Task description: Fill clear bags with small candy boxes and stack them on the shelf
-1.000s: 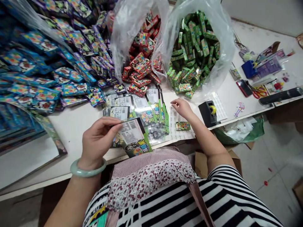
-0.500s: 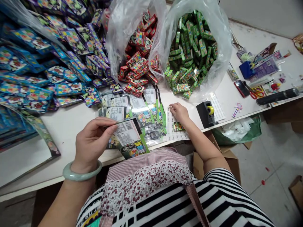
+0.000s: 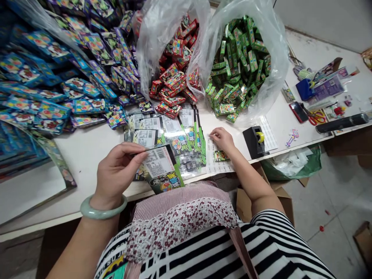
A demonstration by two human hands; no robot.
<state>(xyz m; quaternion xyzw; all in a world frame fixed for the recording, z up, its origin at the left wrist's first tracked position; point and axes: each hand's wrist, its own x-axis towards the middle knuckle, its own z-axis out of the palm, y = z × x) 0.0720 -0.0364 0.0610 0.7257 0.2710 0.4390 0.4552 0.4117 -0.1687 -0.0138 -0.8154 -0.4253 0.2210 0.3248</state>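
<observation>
My left hand (image 3: 117,170), with a pale green bangle at its wrist, pinches the top edge of a flat printed pouch (image 3: 161,164) between thumb and fingers. The pouch is black and green with a white text panel and hangs tilted over the table edge. My right hand (image 3: 223,140) has its fingertips closed together at the upper part of a white sheet of small printed stickers (image 3: 212,167). Whatever is in that pinch is too small to see. Below the right hand, partly under the wrist, lies a small green packet (image 3: 221,156). Between both hands, similar pouches (image 3: 186,145) lie overlapped.
Clear plastic bags hold red boxes (image 3: 174,79) and green boxes (image 3: 238,64). Blue and purple boxes (image 3: 84,85) pile up at left. To the right stand a black tape dispenser (image 3: 252,143), a phone (image 3: 298,111), scissors (image 3: 316,117) and a black cylinder (image 3: 341,123).
The view has shifted slightly, so most table things appear a little further right. Both hands keep nearly the same poses, the left one still gripping the pouch.
</observation>
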